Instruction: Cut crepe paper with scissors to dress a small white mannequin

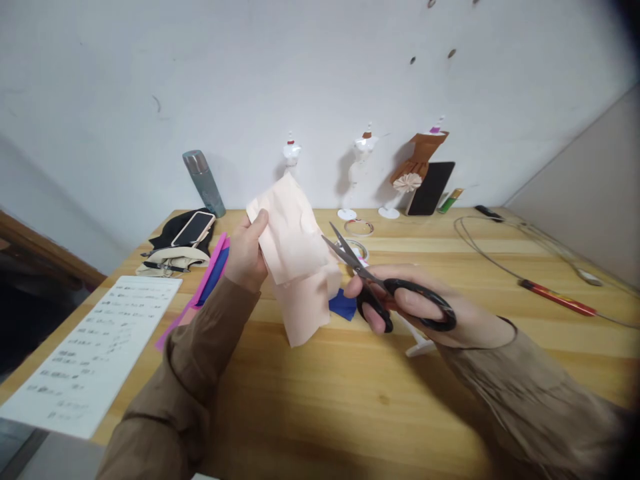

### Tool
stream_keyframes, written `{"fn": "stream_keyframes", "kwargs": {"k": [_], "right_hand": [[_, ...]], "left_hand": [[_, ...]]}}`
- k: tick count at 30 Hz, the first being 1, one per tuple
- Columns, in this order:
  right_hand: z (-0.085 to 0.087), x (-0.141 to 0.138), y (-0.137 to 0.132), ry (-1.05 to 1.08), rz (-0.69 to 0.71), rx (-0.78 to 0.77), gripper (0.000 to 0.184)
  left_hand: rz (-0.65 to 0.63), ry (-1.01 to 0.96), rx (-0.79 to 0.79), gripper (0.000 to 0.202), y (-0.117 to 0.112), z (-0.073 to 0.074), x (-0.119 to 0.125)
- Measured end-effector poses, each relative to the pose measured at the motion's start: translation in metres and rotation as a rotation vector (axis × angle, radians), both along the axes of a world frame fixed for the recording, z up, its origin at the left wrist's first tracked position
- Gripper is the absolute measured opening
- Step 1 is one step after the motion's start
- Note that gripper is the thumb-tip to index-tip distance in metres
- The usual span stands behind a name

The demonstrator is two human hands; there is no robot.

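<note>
Pale pink crepe-like paper [300,267], creased and hanging in a folded sheet, is held up above the table by my left hand [246,250], thumb on its near face. My right hand [415,297] grips black-handled scissors [357,265], fingers through the loops. The blades are parted, and their tips point at the paper's right edge; whether they touch it I cannot tell. Beneath, a small blue piece [343,305] lies on the table, partly covered by the paper. A white stand [419,345] shows under my right hand, mostly hidden.
Small white mannequins [361,160] stand along the wall; one wears a brown dress [423,153]. Behind it leans a dark tablet [433,190]. At left are a flask [205,183], a phone [194,229], pink and blue sheets [213,273] and a written page [100,347]. A red tool [557,298] trails a cable.
</note>
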State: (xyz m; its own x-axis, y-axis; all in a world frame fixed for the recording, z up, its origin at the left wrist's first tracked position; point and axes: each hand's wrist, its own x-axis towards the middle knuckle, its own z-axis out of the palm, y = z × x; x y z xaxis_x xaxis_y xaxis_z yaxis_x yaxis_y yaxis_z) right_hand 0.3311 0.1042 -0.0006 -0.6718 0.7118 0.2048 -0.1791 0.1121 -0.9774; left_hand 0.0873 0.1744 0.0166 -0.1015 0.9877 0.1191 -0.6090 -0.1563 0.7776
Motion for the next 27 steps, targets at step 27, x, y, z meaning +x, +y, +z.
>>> {"fn": "stream_keyframes", "kwargs": {"k": [27], "right_hand": [[0.0032,-0.0012,-0.0011,-0.087,0.140,0.009,0.046]], "left_hand": [[0.042,-0.027,0.023,0.034,0.0063,-0.0024,-0.0082]]}}
